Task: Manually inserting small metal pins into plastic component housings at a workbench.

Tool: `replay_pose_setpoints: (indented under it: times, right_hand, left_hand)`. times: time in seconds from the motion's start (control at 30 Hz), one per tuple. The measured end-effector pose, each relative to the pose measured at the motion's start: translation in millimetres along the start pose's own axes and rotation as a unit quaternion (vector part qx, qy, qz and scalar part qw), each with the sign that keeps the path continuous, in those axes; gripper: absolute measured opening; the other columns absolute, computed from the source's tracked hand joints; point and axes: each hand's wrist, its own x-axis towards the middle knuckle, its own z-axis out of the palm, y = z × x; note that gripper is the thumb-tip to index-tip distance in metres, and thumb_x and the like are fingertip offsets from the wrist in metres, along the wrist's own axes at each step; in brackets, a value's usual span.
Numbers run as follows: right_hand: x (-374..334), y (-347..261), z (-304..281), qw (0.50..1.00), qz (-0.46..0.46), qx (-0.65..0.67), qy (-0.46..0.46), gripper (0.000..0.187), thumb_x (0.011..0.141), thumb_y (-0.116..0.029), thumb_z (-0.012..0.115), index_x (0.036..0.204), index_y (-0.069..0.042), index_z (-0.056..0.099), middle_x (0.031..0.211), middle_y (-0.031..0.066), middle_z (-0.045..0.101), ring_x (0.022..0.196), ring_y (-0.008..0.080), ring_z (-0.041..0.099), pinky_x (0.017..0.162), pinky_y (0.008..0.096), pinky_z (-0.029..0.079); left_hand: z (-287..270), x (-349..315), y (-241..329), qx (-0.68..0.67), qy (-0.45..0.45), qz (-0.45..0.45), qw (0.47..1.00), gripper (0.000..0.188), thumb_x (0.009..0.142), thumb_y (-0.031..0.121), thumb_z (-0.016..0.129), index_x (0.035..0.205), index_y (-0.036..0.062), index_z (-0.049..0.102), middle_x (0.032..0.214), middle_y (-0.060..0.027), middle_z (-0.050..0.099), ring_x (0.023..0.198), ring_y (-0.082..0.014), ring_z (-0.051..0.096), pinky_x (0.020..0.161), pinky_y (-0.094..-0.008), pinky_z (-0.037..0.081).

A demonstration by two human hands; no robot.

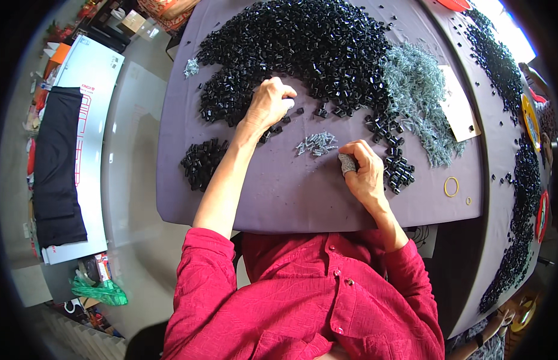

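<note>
The small heap of pins [315,144] lies on the bench [285,201] between the two hands, which are well apart. The left hand [270,101] is up and to the left of it, at the near edge of the big pile of black pieces [303,48]. Its fingers are curled in toward the thumb; I cannot tell whether anything is pinched there. The right hand [364,169] is just beside the heap, at its lower right, fingers bent over. Something grey and speckled [348,163] shows at its thumb, whether a wrap or a held thing I cannot tell. More black pieces lie by the left forearm and just right of the right hand.

The bench has a smooth mauve-grey cover. A large pile of pale pins [420,99] spreads along the right of the black pile, with a card [459,105] beside it and a yellow band [451,186] nearer the front edge. A second surface at right carries more black pieces. On the left, a black cloth [57,168] hangs over a white box [96,162] by the pale floor [135,162], with a green bag [102,292] below.

The small heap is longest from left to right; its slim pins point at mixed angles, many slanting sideways. The black pieces are stubby and tilt every way.
</note>
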Motion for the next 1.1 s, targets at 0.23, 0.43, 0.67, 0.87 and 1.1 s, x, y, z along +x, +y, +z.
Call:
replay_pose_setpoints:
  times: [0.23, 0.43, 0.67, 0.87, 1.1]
  right_hand:
    - [0, 0, -1, 1.000, 0.003, -0.003, -0.007, 0.031, 0.060, 0.008, 0.054, 0.088, -0.003, 0.058, 0.085, 0.0114, 0.059, 0.079, 0.0316, 0.060, 0.070, 0.0349, 0.048]
    - [0, -4, -1, 1.000, 0.007, -0.001, -0.010, 0.032, 0.059, 0.010, 0.052, 0.088, -0.003, 0.058, 0.086, 0.0115, 0.059, 0.080, 0.0313, 0.060, 0.071, 0.0341, 0.048]
    - [-3, -3, -4, 0.999, 0.036, 0.023, -0.007, 0.031, 0.059, 0.012, 0.051, 0.086, -0.002, 0.059, 0.084, 0.0113, 0.059, 0.077, 0.0292, 0.060, 0.068, 0.0315, 0.048]
    - [-9, -14, 2, 0.992, 0.071, 0.099, 0.006, 0.024, 0.071, 0.012, 0.060, 0.090, -0.003, 0.061, 0.080, 0.0038, 0.060, 0.066, 0.0101, 0.055, 0.060, 0.0234, 0.044]
    - [-20, -32, 11, 0.944, 0.141, 0.295, 0.053, 0.025, 0.078, 0.012, 0.058, 0.100, -0.001, 0.061, 0.090, 0.0025, 0.064, 0.081, 0.0082, 0.061, 0.073, 0.0220, 0.049]
  left_hand:
    - [13, -2, 4, 0.081, 0.009, 0.045, 0.996, 0.009, 0.078, 0.010, 0.058, 0.081, 0.0022, 0.062, 0.083, -0.0149, 0.055, 0.082, -0.0315, 0.057, 0.073, -0.0408, 0.047]
    - [18, -10, 4, 0.184, 0.097, 0.033, 0.977, 0.004, 0.085, 0.008, 0.050, 0.082, 0.0056, 0.050, 0.086, -0.0143, 0.053, 0.084, -0.0321, 0.056, 0.072, -0.0444, 0.045]
    - [-6, -48, 59, -0.356, 0.062, -0.158, 0.919, 0.024, 0.087, -0.002, 0.045, 0.106, 0.0021, 0.059, 0.083, -0.0035, 0.061, 0.062, -0.0042, 0.051, 0.053, -0.0184, 0.044]
    - [8, -94, 93, -0.625, 0.002, -0.270, 0.733, 0.015, 0.089, 0.003, 0.054, 0.100, -0.0015, 0.063, 0.082, -0.0083, 0.064, 0.066, -0.0126, 0.062, 0.060, -0.0250, 0.054]
    - [17, -107, 117, -0.674, 0.009, -0.278, 0.685, 0.013, 0.090, 0.002, 0.052, 0.098, -0.0015, 0.061, 0.084, -0.0110, 0.064, 0.070, -0.0176, 0.065, 0.065, -0.0326, 0.058]
